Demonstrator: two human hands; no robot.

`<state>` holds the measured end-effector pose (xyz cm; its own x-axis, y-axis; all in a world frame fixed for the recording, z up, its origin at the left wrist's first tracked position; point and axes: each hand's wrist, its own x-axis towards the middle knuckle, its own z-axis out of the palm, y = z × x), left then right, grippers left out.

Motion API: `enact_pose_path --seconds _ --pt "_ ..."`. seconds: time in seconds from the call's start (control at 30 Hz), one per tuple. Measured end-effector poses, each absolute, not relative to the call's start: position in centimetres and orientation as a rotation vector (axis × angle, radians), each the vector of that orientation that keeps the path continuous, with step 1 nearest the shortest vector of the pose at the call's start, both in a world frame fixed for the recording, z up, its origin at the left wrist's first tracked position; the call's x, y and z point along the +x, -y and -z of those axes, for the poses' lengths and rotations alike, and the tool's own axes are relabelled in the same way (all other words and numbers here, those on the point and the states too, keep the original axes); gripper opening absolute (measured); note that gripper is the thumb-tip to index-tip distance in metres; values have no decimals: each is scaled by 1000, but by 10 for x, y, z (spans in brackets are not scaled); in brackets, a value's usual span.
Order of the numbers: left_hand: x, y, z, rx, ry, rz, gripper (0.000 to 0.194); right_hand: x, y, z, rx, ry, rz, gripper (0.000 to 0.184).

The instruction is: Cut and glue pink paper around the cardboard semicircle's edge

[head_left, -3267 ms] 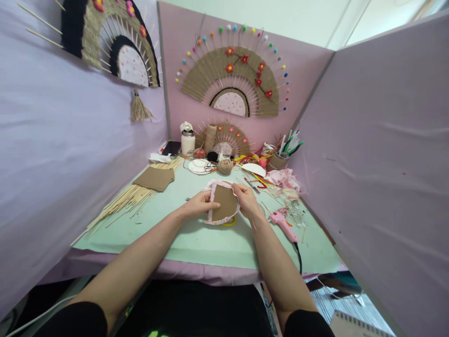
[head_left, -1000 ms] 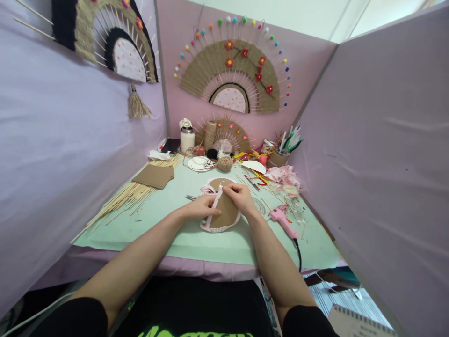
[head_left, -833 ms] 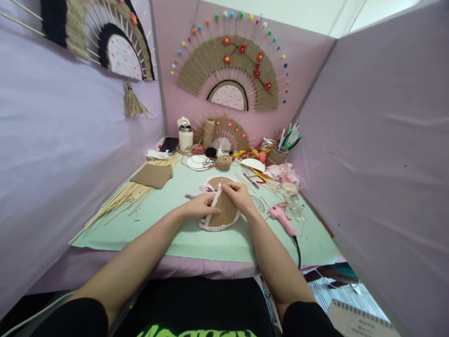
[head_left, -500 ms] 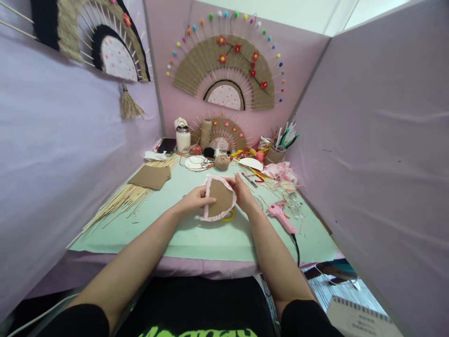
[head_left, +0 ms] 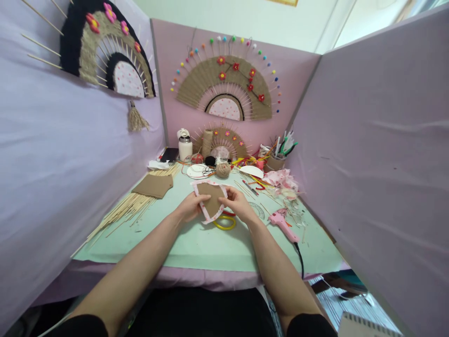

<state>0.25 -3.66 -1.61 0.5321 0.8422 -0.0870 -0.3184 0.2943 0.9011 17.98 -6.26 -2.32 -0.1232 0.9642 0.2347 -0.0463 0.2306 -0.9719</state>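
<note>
Between my two hands is a half-round piece of brown cardboard (head_left: 210, 201), its edges wrapped in white fabric with pink spots. My left hand (head_left: 191, 206) pinches the left side, thumb on the bare cardboard. On the right edge, my right hand (head_left: 237, 203) grips it, thumb on the front and fingers behind. The piece is held tilted above the table. Below it on the tabletop lie yellow scissor-like handle loops (head_left: 225, 223), partly hidden by the cardboard. A clear protractor (head_left: 257, 210) lies just right of my right hand.
A pink glue gun (head_left: 285, 226) lies at right, its black cord over the table edge. Thin wooden sticks (head_left: 119, 215) and a cardboard piece (head_left: 154, 185) are at left. A twine ball (head_left: 223, 170), white bottle (head_left: 185, 148) and tool pot (head_left: 275, 162) stand behind. Decorated fans (head_left: 224, 89) hang on the partitions.
The cardboard piece has turned and shifted slightly left. My right thumb has come onto its front face. More of the yellow loops shows beneath. The view has tipped upward a little.
</note>
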Motion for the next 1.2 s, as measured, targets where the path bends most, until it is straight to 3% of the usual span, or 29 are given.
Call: enact_pose_path --seconds 0.13,0.33,0.5,0.6,0.7,0.87,1.2 --pt "3 36 14 881 -613 -897 37 184 63 19 -1044 1330 -1005 28" --pt "3 27 16 707 -635 -1102 30 219 90 10 -1248 1241 -431 28" --pt "2 25 15 573 -637 -1132 27 270 145 26 -1888 1291 66 32" --pt "3 25 13 554 -640 -1116 26 289 171 35 -2367 1336 118 41" --pt "2 25 13 556 -637 -1101 28 292 179 36 -2561 1314 115 46" --pt "2 25 13 552 -670 -1078 31 288 172 38 -2641 1286 68 38" --pt "2 23 17 578 -666 -1059 27 289 168 45 -2585 1183 67 43"
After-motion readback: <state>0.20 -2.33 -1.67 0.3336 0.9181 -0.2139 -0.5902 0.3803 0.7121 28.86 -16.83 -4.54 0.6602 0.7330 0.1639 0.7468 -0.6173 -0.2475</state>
